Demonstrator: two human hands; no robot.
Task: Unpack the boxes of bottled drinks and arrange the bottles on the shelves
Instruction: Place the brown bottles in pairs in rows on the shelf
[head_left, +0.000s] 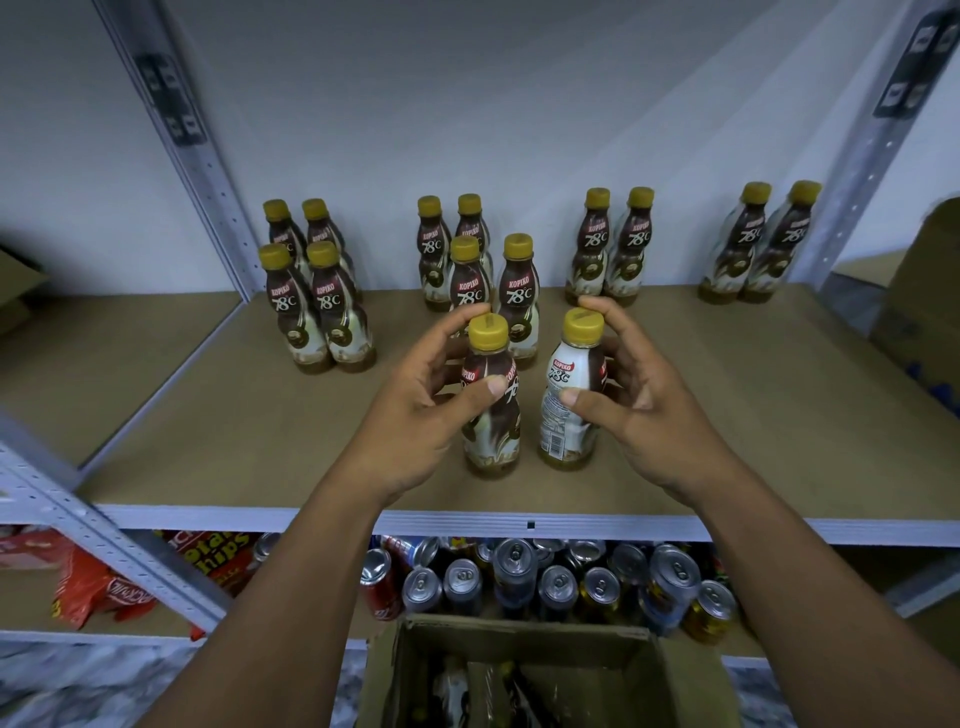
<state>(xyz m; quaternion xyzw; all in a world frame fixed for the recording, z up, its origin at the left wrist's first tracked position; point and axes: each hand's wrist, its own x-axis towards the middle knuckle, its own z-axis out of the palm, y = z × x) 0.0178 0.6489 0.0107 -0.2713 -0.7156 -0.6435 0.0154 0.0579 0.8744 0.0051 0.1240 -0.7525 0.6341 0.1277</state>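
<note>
Brown fibreboard shelf (208, 441) is carrying all the bottles in view.

Hidden or unclear:
- The open cardboard box (571, 644) is lying below the shelf's front edge, cut off by the bottom of the frame. Its inside is dark and blurred, so I cannot tell what it is holding.
- The middle group of four (478, 260) is standing behind the hands, which are partly covering its front pair.
- A second carton (924, 291) is showing only in part past the shelf's right edge.
- Cans (519, 571) and snack packets (88, 587) on the lower level are being half hidden by the front rail and the forearms.

Hands:
- Both forearms are reaching up from the lower frame towards the shelf's front-centre.
- The left hand (415, 410) is gripping the left bottle (496, 431), with the thumb across its label, the fingers curling behind and the forefinger up by the yellow cap.
- The right hand (639, 400) is gripping the right bottle (558, 431) in the same way.
- Both bottles are standing upright, just beside each other, near the front edge.

Also standing along the back edge:
- a group of four at back left (317, 291)
- a pair right of centre (608, 244)
- a pair at the back right corner (758, 244)
</note>
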